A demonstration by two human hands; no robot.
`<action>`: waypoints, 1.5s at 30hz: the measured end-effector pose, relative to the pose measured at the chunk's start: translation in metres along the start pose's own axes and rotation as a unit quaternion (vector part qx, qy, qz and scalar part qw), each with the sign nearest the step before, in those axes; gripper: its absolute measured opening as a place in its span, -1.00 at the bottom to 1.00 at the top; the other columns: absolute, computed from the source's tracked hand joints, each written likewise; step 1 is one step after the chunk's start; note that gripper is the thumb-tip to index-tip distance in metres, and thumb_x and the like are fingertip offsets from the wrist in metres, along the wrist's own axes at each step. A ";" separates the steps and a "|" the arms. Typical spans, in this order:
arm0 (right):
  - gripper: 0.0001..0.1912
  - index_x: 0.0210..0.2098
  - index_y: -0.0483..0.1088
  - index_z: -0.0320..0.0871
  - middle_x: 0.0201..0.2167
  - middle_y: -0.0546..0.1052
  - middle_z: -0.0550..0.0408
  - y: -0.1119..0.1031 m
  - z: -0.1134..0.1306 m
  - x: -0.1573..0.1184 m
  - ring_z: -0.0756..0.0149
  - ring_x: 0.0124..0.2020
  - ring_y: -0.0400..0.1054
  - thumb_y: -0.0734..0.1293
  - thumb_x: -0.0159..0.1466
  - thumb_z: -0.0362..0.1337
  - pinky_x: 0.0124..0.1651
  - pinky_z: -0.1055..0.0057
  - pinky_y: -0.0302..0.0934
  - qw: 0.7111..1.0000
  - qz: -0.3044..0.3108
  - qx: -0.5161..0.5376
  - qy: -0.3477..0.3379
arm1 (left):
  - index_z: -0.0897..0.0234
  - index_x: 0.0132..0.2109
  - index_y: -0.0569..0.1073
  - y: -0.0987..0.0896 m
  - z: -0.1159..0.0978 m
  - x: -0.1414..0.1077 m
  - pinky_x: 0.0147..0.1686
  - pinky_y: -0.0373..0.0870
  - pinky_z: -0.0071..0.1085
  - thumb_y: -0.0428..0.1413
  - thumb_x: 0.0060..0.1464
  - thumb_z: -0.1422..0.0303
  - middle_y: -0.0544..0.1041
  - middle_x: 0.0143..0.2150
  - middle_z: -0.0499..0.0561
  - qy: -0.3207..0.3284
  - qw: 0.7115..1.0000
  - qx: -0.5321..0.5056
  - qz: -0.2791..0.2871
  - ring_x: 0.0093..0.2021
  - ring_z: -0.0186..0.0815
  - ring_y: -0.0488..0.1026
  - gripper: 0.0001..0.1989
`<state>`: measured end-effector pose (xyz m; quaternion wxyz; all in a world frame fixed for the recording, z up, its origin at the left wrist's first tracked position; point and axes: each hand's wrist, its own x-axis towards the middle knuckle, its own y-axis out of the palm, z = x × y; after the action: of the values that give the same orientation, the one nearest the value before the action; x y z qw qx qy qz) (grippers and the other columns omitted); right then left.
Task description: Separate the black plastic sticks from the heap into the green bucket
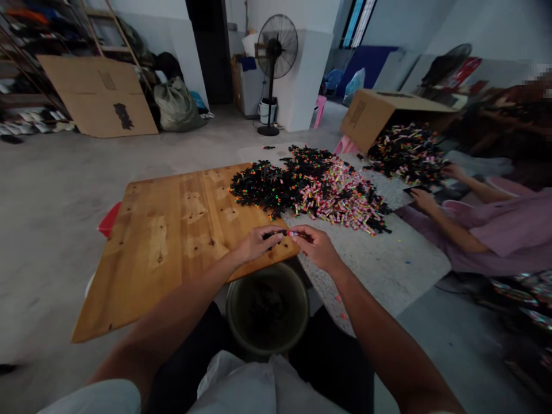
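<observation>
My left hand (257, 242) is closed on a small black piece (274, 233), held just above the near right corner of the wooden board. The fingers of my right hand (315, 246) pinch a small pink-and-white piece (292, 233). The two pieces meet or nearly touch, end to end; I cannot tell whether they are joined. Beyond my hands lies a heap of black pieces with orange and green tips (263, 184). Against its right side spreads a pile of pink, white and yellow pieces (340, 198). Below my hands, between my knees, stands a round bucket (233, 322) with dark contents.
The wooden board (172, 230) adjoins a speckled grey tabletop (371, 264). A co-worker in a pink shirt (513, 230) handles pieces at the right, near a tipped cardboard box (366, 118) spilling more of them. A standing fan (271, 75) is at the back.
</observation>
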<state>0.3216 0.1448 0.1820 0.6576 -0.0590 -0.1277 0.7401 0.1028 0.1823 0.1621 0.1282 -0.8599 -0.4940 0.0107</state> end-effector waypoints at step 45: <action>-0.67 -0.10 0.62 -0.17 -0.38 0.63 0.08 -0.030 -0.055 -0.008 0.31 -0.38 0.49 0.44 0.27 -0.08 -0.31 0.46 0.33 0.931 0.341 -0.088 0.095 | 0.16 -0.23 0.66 0.010 0.004 -0.019 -0.49 0.13 -0.46 0.24 0.14 -0.05 0.60 -0.43 -0.07 -0.015 0.862 0.384 0.330 -0.47 -0.34 0.47 -0.63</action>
<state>0.3654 0.1459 0.1367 0.3666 -0.2268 -0.1016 0.8966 0.1006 0.1625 0.1537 0.4303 -0.8548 -0.1404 0.2539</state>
